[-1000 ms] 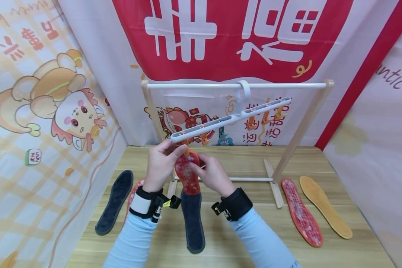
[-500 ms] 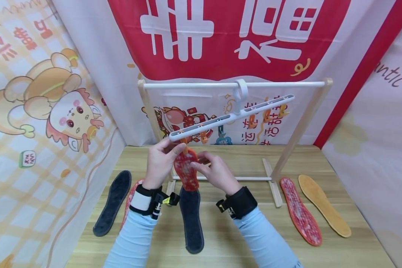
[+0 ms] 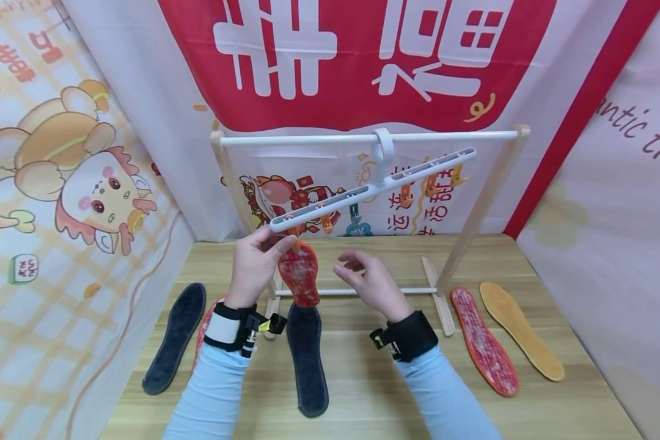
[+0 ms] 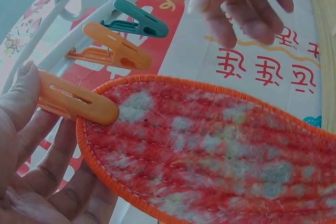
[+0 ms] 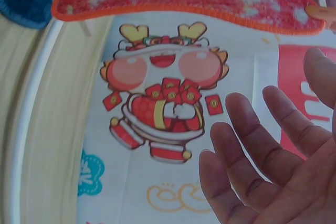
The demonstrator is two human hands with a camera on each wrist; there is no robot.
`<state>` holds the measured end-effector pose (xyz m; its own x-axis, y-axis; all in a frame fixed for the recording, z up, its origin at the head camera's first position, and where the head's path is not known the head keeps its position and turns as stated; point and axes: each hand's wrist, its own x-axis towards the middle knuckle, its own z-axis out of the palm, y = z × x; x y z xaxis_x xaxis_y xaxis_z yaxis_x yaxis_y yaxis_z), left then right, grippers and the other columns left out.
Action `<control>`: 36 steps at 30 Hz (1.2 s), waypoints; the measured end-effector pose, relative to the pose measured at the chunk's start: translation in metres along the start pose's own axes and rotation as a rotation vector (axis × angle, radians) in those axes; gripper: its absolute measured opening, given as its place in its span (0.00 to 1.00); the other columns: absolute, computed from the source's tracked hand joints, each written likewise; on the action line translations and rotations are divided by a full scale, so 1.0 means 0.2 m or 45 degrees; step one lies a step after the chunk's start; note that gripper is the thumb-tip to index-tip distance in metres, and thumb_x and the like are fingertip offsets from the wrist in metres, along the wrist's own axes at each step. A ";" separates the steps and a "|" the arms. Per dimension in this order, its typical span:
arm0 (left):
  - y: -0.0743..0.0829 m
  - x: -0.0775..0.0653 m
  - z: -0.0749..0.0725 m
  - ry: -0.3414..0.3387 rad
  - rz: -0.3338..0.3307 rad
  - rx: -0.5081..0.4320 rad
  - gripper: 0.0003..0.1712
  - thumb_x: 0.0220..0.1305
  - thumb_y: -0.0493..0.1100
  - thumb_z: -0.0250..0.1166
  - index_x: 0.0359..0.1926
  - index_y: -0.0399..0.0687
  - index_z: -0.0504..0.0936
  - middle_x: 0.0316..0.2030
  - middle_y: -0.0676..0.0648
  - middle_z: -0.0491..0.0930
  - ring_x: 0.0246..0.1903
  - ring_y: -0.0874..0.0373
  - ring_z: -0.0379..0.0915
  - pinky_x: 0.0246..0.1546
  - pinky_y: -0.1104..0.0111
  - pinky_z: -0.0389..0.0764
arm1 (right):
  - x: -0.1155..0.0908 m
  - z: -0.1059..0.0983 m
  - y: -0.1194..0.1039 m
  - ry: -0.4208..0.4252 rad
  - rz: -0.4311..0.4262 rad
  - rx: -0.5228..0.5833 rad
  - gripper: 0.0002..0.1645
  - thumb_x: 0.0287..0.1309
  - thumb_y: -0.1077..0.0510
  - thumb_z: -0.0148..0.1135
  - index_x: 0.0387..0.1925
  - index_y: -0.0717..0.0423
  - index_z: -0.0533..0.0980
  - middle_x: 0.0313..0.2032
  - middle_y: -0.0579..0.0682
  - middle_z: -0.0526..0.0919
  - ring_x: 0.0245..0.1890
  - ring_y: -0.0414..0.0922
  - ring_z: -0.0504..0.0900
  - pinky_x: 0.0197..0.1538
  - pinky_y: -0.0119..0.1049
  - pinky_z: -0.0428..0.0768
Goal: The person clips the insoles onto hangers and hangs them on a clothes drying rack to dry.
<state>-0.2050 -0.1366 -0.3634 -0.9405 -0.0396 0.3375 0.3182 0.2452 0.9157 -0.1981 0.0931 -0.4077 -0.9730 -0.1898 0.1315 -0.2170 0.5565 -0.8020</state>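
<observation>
A red-and-white insole [image 3: 299, 275] with an orange edge hangs from the left end of a white hanger [image 3: 319, 209]. An orange clothes peg [image 4: 79, 98] bites its top end, as the left wrist view shows. My left hand [image 3: 255, 266] pinches that peg, thumb on its upper end, fingers behind it and the insole. To the right of the insole my right hand [image 3: 374, 284] is apart from it, fingers loosely bent around nothing. Other pegs on the hanger, such as a teal peg [image 4: 139, 22] and an orange peg [image 4: 113, 48], hold nothing.
The hanger hooks over a rack's white top bar [image 3: 308, 140]. A dark insole [image 3: 308, 360] lies in front; another dark insole [image 3: 175, 339] lies at left, beside a red insole [image 3: 203, 330] partly hidden by my arm. A red insole [image 3: 484, 342] and a tan insole [image 3: 522, 330] lie at right.
My right hand has let go of the red insole and moved off to the right. The left hand stays at the peg, and the insole hangs from it.
</observation>
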 end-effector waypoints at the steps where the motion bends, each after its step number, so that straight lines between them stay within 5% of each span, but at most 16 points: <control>1: 0.00 0.00 0.00 -0.009 -0.010 -0.002 0.30 0.51 0.62 0.68 0.51 0.50 0.86 0.42 0.47 0.86 0.37 0.64 0.82 0.40 0.71 0.82 | -0.01 -0.01 0.01 0.011 0.011 -0.004 0.28 0.59 0.38 0.59 0.54 0.49 0.79 0.44 0.47 0.85 0.46 0.46 0.82 0.47 0.38 0.80; 16: -0.05 0.01 0.03 -0.031 -0.055 -0.057 0.33 0.55 0.62 0.66 0.58 0.51 0.82 0.53 0.46 0.84 0.48 0.66 0.81 0.51 0.72 0.80 | -0.12 -0.12 0.18 0.096 0.046 -0.005 0.28 0.61 0.39 0.57 0.52 0.53 0.80 0.40 0.47 0.86 0.42 0.45 0.84 0.46 0.37 0.80; 36: -0.12 0.02 0.02 -0.033 -0.043 -0.048 0.34 0.55 0.60 0.67 0.59 0.48 0.81 0.53 0.45 0.83 0.50 0.64 0.82 0.50 0.73 0.79 | -0.27 -0.22 0.36 0.207 0.098 -0.022 0.28 0.62 0.39 0.55 0.50 0.55 0.81 0.42 0.50 0.86 0.44 0.47 0.83 0.45 0.30 0.79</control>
<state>-0.2160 -0.1389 -0.3850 -0.9533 -0.0223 0.3012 0.2902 0.2078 0.9341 -0.1643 0.1785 -0.4469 -0.9864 -0.0136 0.1639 -0.1415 0.5787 -0.8032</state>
